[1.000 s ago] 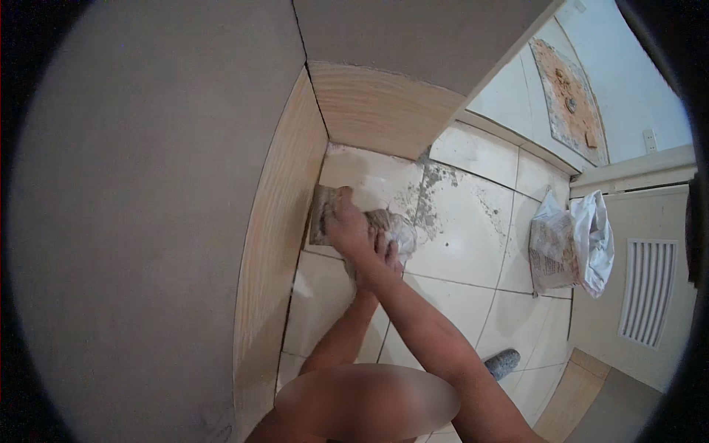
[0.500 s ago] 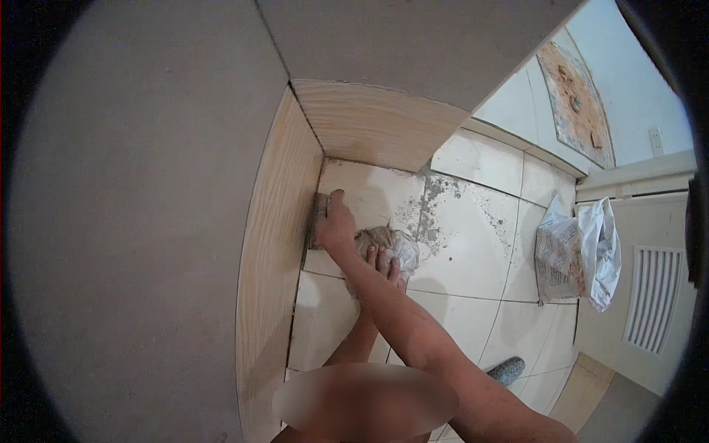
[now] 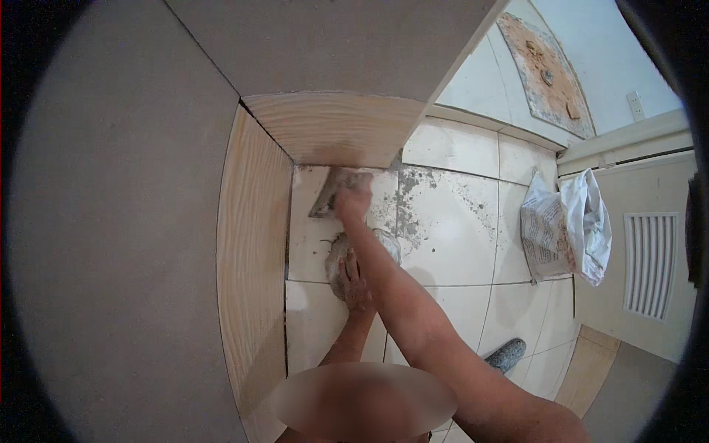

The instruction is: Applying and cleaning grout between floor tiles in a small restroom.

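My right hand (image 3: 354, 198) is closed round a flat grey scraper (image 3: 323, 205), blurred by motion. It lies low over the floor tile, close to the inner corner. My right forearm crosses above my left one. Nearer to me, my left hand (image 3: 356, 284) rests with fingers stretched and apart on a crumpled grey bundle (image 3: 334, 257). A whitish plastic part (image 3: 388, 245) of the bundle shows on the far side of my right wrist. What lies under my left palm is hidden.
Wood-look skirting (image 3: 255, 258) borders the floor on the left, with more skirting (image 3: 332, 125) ahead. Grey crumbs (image 3: 417, 196) are scattered over the tiles. A white sack (image 3: 550, 229) stands right, beside a louvred door (image 3: 650, 266). A grey shoe (image 3: 507, 356) shows at lower right.
My right hand has swung the scraper from the left skirting seam toward the far skirting. My left hand and the grey part under it have shifted left and nearer. The view has also moved.
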Action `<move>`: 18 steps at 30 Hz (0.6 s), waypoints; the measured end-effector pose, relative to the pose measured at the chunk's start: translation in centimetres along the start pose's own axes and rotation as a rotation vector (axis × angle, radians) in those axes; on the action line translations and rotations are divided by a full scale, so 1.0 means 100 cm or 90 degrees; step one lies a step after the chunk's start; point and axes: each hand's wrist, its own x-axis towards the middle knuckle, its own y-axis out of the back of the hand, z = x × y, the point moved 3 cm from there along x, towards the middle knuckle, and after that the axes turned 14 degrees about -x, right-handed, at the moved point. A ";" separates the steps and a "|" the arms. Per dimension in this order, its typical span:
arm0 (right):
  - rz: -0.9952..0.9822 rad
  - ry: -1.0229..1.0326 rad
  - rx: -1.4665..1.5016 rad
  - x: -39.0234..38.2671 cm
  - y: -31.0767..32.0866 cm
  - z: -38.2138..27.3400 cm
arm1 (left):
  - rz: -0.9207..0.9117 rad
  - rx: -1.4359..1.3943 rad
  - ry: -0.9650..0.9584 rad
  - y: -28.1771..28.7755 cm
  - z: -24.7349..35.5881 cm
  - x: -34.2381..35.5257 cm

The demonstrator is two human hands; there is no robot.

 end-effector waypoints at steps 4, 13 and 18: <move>0.017 -0.178 0.084 0.024 0.001 0.055 | -0.094 0.959 -0.170 -0.018 0.015 0.002; -0.017 -0.238 0.037 0.003 0.015 0.032 | -0.047 0.925 -0.192 0.003 0.020 -0.004; 0.067 -0.175 0.098 0.027 0.035 0.067 | -0.042 0.865 -0.250 -0.020 0.027 0.003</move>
